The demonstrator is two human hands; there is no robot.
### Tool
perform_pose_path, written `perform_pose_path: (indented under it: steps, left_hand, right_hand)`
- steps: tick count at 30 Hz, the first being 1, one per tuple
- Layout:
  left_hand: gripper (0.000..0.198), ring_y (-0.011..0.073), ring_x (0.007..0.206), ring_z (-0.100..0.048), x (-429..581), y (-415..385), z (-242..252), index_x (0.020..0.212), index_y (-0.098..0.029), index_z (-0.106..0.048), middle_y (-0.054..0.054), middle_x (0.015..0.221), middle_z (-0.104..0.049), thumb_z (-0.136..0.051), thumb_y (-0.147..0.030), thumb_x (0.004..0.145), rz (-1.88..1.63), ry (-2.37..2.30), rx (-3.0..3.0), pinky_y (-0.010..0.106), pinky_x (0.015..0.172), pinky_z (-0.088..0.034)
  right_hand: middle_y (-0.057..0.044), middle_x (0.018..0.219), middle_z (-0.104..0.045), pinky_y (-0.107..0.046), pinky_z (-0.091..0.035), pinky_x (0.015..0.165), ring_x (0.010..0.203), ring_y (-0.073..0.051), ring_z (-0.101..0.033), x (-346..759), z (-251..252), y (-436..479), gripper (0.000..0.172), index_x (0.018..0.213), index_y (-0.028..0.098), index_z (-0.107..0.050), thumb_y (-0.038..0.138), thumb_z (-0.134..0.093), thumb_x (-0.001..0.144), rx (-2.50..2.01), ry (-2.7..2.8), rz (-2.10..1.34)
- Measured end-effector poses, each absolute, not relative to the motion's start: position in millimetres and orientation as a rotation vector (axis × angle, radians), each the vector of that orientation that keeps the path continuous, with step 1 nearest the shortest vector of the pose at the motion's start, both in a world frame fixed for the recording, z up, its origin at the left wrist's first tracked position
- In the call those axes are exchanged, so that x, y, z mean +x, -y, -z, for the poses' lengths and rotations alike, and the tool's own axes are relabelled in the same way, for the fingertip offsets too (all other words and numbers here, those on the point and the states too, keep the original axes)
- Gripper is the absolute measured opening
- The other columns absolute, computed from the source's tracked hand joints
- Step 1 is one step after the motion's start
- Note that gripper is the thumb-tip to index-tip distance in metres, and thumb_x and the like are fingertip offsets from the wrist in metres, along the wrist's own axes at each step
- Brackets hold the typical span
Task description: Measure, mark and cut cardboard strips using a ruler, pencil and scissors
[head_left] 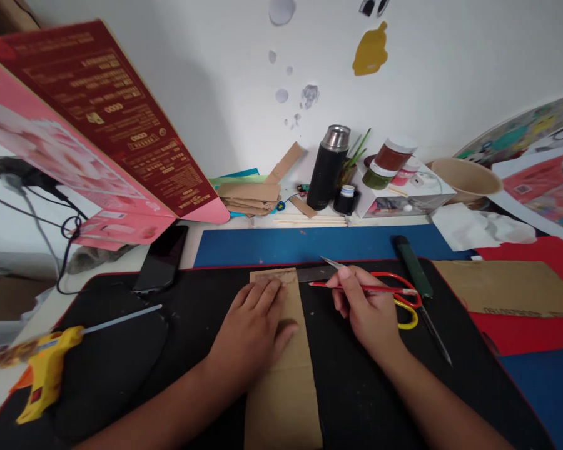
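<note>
My left hand (253,319) lies flat on a long strip of brown cardboard (284,400), fingers spread near its far end. A thin metal ruler (316,274) sticks out to the right of that end; how much of it lies on the cardboard is hidden by my fingers. My right hand (368,309) is closed on a red pencil (326,285), its tip pointing left toward the cardboard's edge but apart from it. Scissors (409,317) with red and yellow handles lie on the black mat, partly covered by my right hand. Right of them rests a green-handled cutter (413,265).
A yellow glue gun (49,369) with a glue stick is at the left, near a phone (163,259) and a standing pink-and-red box (122,125). A black flask (327,169), paint jars (388,165) and cardboard scraps (251,195) line the wall. Another cardboard piece (511,286) lies right.
</note>
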State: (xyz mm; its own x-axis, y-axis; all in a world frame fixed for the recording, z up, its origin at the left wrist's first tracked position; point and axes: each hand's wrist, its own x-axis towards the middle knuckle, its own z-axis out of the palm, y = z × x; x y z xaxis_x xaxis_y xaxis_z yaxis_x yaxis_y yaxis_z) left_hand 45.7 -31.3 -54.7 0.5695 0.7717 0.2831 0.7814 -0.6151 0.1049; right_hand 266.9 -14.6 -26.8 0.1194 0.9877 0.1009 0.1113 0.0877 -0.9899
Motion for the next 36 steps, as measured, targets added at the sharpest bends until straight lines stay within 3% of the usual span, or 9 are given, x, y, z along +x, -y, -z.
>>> perform_pose_path:
  steps: [16,29,36]
  left_hand:
    - [0.046,0.0340,0.133,-0.060,43.4,33.0,59.9,0.142,-0.009,-0.062,0.017,0.143,-0.068,-0.051,-0.037,0.108,0.621,1.466,-2.695,0.052,0.116,-0.047]
    - [0.044,0.0331,0.130,-0.062,42.7,31.6,59.4,0.138,-0.007,-0.065,0.016,0.139,-0.071,-0.049,-0.035,0.108,0.712,1.465,-2.661,0.049,0.115,-0.048]
    - [0.044,0.0334,0.131,-0.064,42.2,30.9,60.2,0.140,-0.008,-0.065,0.015,0.142,-0.071,-0.048,-0.033,0.108,0.686,1.463,-2.674,0.055,0.120,-0.042]
  right_hand:
    - [0.002,0.051,-0.058,-0.023,-0.039,0.041,0.041,-0.012,-0.051,267.3,30.3,14.6,0.044,0.079,0.022,-0.075,0.051,-0.059,0.108,-1.300,1.404,-0.941]
    - [0.001,0.050,-0.059,-0.022,-0.041,0.039,0.040,-0.013,-0.052,264.3,33.0,13.5,0.046,0.078,0.023,-0.075,0.053,-0.059,0.107,-1.335,1.440,-0.982]
    - [0.002,0.051,-0.059,-0.021,-0.042,0.042,0.043,-0.012,-0.053,265.2,36.8,18.0,0.043,0.080,0.022,-0.076,0.049,-0.059,0.109,-1.353,1.442,-1.030]
